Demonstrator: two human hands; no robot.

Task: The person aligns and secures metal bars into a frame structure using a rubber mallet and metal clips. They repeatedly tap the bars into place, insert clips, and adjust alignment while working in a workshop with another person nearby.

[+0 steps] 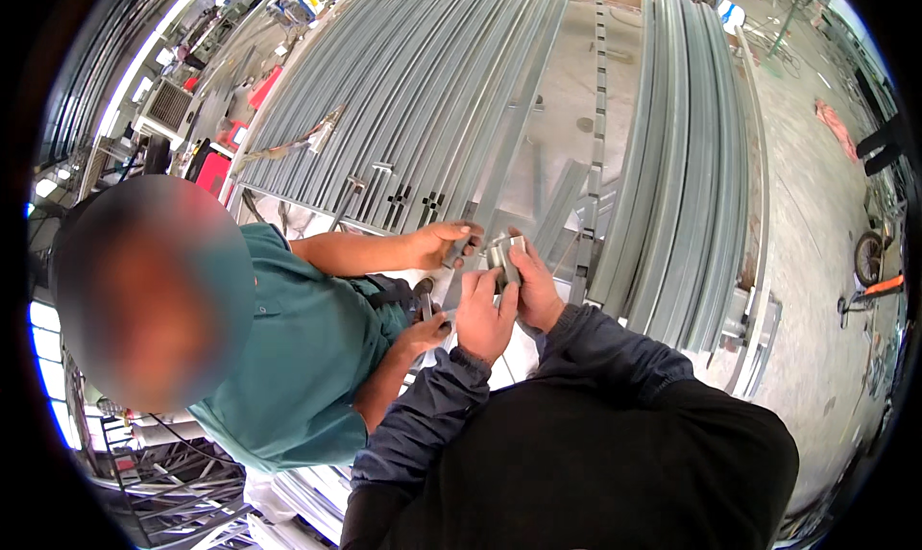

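Observation:
Both of my hands are closed around short silvery metal profile pieces (506, 258), held up in front of my chest. My left hand (483, 317) grips from below with fingertips and thumb. From the right side, my right hand (537, 286) pinches the same metal, its thumb along the front. Whether this is one piece or two pressed together, I cannot tell. Just left of my hands, a co-worker's hand (438, 246) holds a small grey metal piece (457, 251). The co-worker's other hand (421, 335) is lower, near my left wrist, partly around a grey object.
A co-worker in a green shirt (298, 348) stands close at my left. Long grey metal profiles (413, 98) lie side by side ahead, with another stack (677, 166) to the right. A slotted metal bar (600, 89) runs between them. Concrete floor (816, 262) extends at right.

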